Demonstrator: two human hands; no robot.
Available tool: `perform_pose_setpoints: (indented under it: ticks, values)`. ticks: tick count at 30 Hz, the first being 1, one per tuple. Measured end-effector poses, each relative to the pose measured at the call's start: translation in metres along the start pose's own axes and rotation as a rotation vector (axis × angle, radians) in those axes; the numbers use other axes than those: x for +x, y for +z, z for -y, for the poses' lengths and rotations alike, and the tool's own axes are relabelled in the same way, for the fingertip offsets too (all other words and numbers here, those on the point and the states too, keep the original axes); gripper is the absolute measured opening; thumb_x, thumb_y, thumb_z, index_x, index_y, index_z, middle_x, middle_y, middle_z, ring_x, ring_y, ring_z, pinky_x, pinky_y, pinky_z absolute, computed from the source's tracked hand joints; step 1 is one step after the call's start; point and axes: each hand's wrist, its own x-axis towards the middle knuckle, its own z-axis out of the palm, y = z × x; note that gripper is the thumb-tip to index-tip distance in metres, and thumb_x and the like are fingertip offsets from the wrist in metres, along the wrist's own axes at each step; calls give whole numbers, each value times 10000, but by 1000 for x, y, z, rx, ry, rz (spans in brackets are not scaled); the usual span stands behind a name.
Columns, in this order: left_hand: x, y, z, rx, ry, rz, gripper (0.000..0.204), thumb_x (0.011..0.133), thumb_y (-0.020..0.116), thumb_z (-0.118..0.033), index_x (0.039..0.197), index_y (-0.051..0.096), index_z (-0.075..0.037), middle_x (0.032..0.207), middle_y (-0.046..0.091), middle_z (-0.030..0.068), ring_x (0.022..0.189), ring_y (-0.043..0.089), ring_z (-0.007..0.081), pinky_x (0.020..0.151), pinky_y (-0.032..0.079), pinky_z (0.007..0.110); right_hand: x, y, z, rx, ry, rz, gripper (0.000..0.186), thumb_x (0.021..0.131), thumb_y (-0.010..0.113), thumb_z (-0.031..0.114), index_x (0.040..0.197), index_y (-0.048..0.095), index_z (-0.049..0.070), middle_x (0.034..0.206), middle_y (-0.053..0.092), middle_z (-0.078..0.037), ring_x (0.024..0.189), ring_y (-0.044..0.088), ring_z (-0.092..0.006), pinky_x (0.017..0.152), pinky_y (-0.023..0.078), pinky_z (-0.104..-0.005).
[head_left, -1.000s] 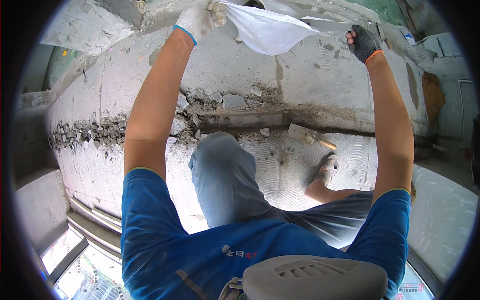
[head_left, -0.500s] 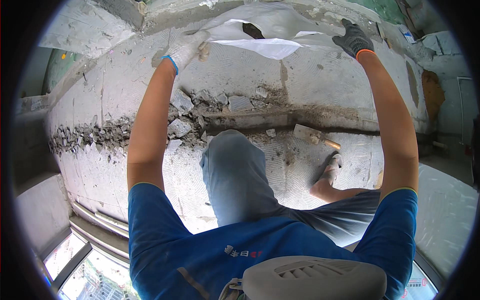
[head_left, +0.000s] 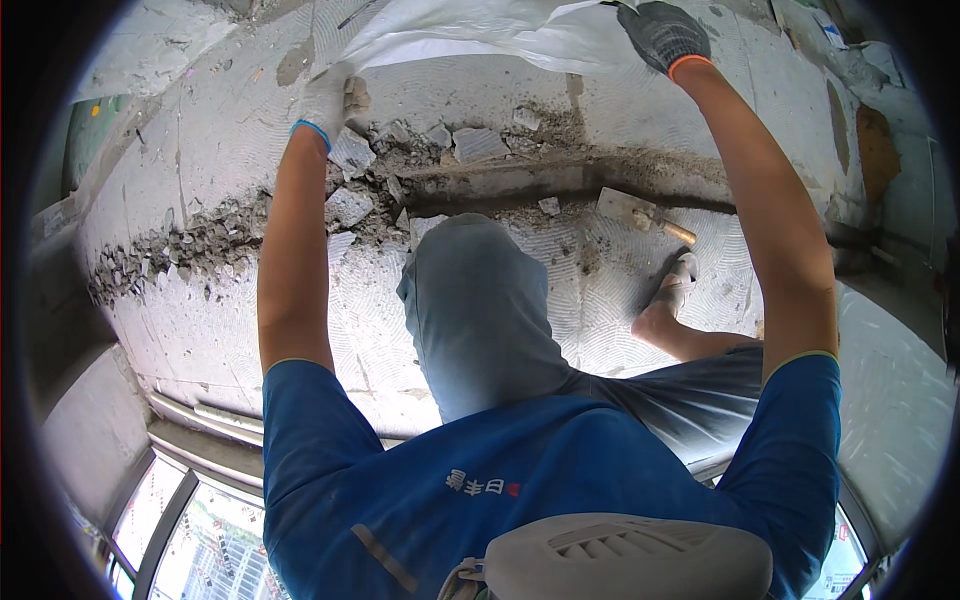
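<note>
1. Left hand [head_left: 334,98], pale glove with blue cuff: fingers curled, outline a bit blurred; just beside the left end of a white sheet; cannot tell whether it grips that edge or is only near it
2. Right hand [head_left: 664,38], dark glove with orange cuff: back of the hand up, at the sheet's right end; fingertips hard to separate from the sheet; gripping or loose, cannot tell
3. White sheet [head_left: 490,40]: spans the gap between left hand and right hand, thin and wrinkled; far part cut off by the upper edge of the view, so full outline unknown
4. Thin dark rod [head_left: 357,14]: beyond left hand, near the sheet; too small to say what kind
5. Concrete chunks [head_left: 478,146]: to the right of left hand and nearer the body, among loose dirt
6. Trench [head_left: 500,182]: nearer the body than both hands, running sideways between them; its left end lost in debris
7. Flat-bladed tool [head_left: 626,207], yellowish handle: on the body side of right hand, well apart from it; lump at the joint hard to make out
8. Bent knee [head_left: 475,300]: between the forearms, nearer the body than left hand, hiding floor behind it
</note>
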Motion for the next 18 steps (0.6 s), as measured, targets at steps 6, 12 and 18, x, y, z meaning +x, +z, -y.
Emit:
perform_pose_setpoints:
  ticks: [6,12,18]
  values:
    - [20,27,-15,-134,124,54,268,830,511,-191,609,380,-112,572,489,63,500,492,190,482,419,319,45,15,-38,-118,-345,-421,390,887,438,351,923,621,9,960,616,-225,909,585,-357,787,458,-425]
    - [9,25,-38,-285,88,64,306,869,527,-275,634,419,-111,615,516,76,560,504,221,546,418,345,-18,104,-121,963,-325,-49,382,872,514,330,1125,528,44,1038,560,-114,945,557,-253,816,440,-379]
    - [-30,89,-43,-84,-126,41,334,836,595,-405,732,545,-91,649,533,39,558,502,185,558,413,320,-131,279,-214,187,45,330,820,701,704,431,1362,343,106,1317,439,-168,1209,436,-321,981,377,-386]
